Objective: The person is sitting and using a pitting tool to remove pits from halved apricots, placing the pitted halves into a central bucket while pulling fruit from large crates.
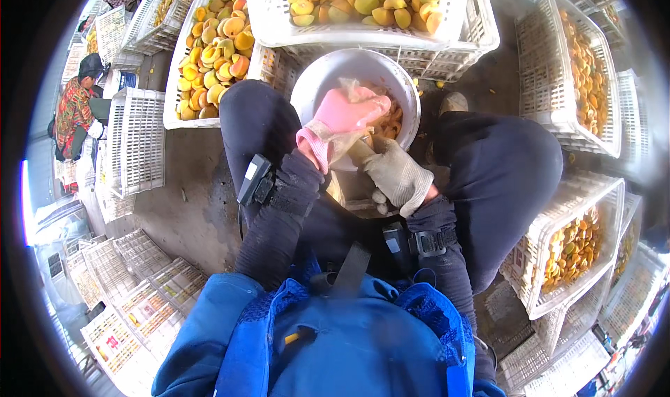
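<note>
Both of my gloved hands meet over a white plastic bucket (309,90) between my knees. My left hand (350,111), in a pink glove with a clear plastic cover, has its fingers curled over the bucket; whether it holds anything is hidden. Just below and to the right, my right hand (392,169), in a grey knit glove, is bent around something small near the bucket's rim that I cannot make out. Brownish-orange pieces (392,122), perhaps fruit waste, lie in the bucket. In front of it, halved yellow-orange fruits (366,1), apparently apricots or peaches, fill a white plastic crate (361,35).
Another crate of fruit halves (214,56) stands at the front left. More filled crates (576,240) are stacked on the right. White crates (138,140) stand at the left, near a seated person (76,111) in a dark cap. Further crates (141,302) lie at the lower left.
</note>
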### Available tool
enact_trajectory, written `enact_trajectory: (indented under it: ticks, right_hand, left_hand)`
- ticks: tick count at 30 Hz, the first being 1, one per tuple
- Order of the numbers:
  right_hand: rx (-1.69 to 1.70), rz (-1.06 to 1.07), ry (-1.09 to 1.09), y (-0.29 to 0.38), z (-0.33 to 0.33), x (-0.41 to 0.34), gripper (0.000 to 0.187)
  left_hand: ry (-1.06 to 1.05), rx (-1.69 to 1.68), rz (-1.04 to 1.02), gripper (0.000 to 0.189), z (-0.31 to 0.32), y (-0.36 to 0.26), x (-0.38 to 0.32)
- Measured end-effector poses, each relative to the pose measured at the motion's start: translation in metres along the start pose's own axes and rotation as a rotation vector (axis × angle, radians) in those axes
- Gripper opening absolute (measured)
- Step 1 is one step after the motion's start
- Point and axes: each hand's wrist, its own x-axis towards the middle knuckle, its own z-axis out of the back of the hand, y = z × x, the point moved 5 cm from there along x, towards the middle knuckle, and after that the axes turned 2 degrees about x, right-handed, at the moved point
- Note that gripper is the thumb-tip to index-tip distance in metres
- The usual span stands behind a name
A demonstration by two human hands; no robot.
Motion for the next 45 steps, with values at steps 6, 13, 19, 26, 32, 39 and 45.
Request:
enact_trajectory:
  ticks: [6, 13, 19, 26, 32, 39, 45]
  right_hand:
    - [0.363, 0.034, 0.261, -0.006, -0.02, -0.002, 0.032]
    - [-0.931, 0.218, -0.375, -0.021, -0.003, 0.042, 0.044]
    - [-0.776, 0.727, -0.634, 0.006, 0.007, 0.015, 0.033]
    - [-0.42, 0.81, -0.718, 0.01, 0.009, -0.008, 0.022]
    - [-0.133, 0.803, -0.732, 0.001, 0.022, -0.011, 0.016]
    - [0.641, 0.431, -0.578, 0.013, 0.031, -0.014, 0.025]
    - [0.606, 0.434, -0.427, 0.013, 0.032, 0.013, 0.049]
  left_hand:
    - [0.257, -0.904, -0.181, 0.021, 0.005, -0.021, 0.008]
    - [-0.761, -0.116, -0.699, 0.032, 0.204, -0.108, -0.023]
    - [-0.756, 0.914, -0.593, 0.04, 0.144, -0.153, 0.024]
    - [-0.157, 1.747, -0.24, 0.03, 0.046, -0.107, 0.198]
    - [-0.25, 1.848, -0.302, 0.022, 0.024, -0.109, 0.204]
    - [-0.075, 1.317, -0.591, 0.024, 0.027, -0.133, 0.143]
    - [0.138, 0.76, -0.857, 0.026, 0.001, -0.093, -0.001]
